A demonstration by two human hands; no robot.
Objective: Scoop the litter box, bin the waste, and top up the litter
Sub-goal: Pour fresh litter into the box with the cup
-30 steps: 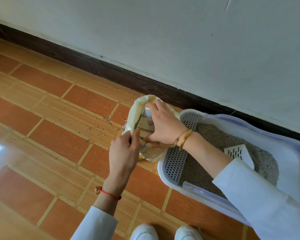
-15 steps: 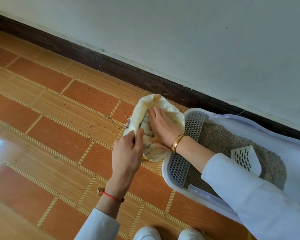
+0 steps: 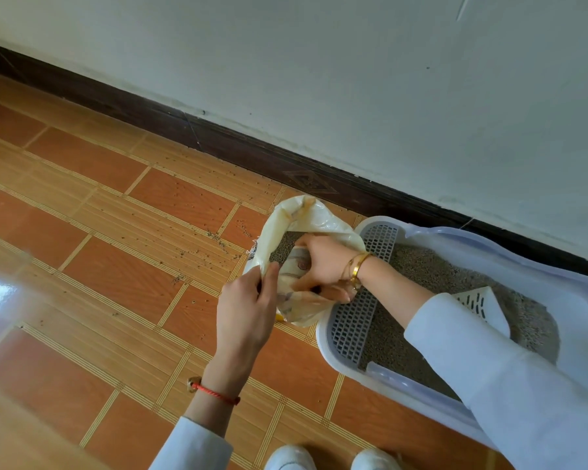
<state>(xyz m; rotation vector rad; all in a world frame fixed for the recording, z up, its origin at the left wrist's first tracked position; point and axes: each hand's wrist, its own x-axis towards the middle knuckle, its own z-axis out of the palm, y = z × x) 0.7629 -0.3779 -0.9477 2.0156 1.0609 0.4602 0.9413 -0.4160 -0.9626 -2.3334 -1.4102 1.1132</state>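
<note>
Litter bag [image 3: 314, 218] stands on the floor, touching the litter box [image 3: 340, 337] rim. Left hand [image 3: 248, 313] pinches its near edge; right hand [image 3: 319, 262] grips, apparently, the inner fold. Mouth now wider than before, exposing grey litter [image 3: 284, 247].

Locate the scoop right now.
In the head view the white slotted scoop lies on the grey litter inside the litter box, at right, just beyond the right sleeve; neither hand touches it.
</note>
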